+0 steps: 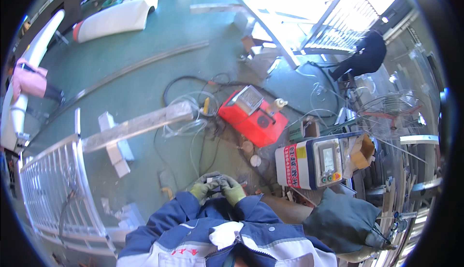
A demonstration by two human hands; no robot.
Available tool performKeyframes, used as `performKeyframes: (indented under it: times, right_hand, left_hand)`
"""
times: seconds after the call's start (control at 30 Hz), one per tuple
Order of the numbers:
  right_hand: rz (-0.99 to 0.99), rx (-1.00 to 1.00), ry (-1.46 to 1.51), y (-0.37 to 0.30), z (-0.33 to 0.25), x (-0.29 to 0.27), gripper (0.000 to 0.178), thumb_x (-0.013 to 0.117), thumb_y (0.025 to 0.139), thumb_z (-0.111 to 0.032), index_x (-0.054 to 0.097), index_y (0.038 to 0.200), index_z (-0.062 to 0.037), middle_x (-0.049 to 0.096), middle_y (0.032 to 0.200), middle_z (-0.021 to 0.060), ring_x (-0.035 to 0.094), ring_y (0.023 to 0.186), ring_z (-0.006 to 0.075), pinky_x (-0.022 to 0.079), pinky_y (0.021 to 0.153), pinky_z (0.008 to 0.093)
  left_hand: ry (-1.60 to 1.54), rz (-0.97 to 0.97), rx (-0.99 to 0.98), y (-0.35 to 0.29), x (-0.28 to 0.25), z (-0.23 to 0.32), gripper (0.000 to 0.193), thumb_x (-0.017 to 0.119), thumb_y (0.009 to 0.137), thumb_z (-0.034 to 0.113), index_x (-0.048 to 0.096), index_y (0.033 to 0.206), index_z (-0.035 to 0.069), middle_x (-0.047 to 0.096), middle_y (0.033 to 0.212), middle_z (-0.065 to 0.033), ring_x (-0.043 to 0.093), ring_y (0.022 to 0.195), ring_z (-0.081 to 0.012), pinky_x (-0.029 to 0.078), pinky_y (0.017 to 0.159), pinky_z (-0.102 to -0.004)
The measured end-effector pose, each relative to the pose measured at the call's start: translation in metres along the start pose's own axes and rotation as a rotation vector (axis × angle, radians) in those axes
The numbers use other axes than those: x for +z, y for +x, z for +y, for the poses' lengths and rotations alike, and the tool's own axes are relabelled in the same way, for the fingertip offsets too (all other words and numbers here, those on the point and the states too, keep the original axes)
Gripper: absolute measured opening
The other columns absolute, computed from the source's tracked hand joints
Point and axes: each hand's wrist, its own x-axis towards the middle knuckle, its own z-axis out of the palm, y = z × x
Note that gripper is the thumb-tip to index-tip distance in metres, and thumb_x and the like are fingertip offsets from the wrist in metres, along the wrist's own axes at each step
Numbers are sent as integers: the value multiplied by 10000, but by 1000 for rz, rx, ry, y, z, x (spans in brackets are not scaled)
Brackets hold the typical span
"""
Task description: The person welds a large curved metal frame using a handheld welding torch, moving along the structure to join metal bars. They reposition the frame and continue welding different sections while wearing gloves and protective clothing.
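Your left hand (202,188) and right hand (231,189), both gloved, meet just above your jacket (217,228), fingers curled around some small grey part (214,182). It's mostly hidden, can't tell what. Red welder (253,117) sits beyond.

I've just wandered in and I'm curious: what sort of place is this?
Most likely a metal fabrication or welding workshop. A red welding-type machine sits on the green floor among cables, white metal railings lie nearby, and a big standing fan is at the right. Both gloved hands hold a small object.
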Motion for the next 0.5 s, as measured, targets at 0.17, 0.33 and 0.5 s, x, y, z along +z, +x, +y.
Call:
performKeyframes:
  times: [0.17,0.33,0.5]
  right_hand:
    - [16,-203,-579,74,-44,0,414,618,977,-330,605,1320,-100,710,1112,139,686,996,270,519,867,369]
    - [-146,-111,-816,148,-117,-17,355,562,953,-357,629,1237,-156,682,1148,181,642,1094,376,502,904,454]
    - [-243,-124,-942,229,-165,-40,380,549,943,-369,616,1250,-155,675,1170,189,630,1117,386,492,920,476]
  left_hand:
    - [-40,137,32,52,-4,40,444,738,855,17,620,1262,150,711,1083,-51,708,923,-223,626,776,-417]
    - [-97,243,71,118,5,79,451,778,792,-39,633,1194,101,729,1040,-88,729,889,-219,628,738,-358]
    - [29,295,96,178,23,135,390,768,814,-14,653,1161,123,729,1008,-63,720,869,-195,621,704,-359]
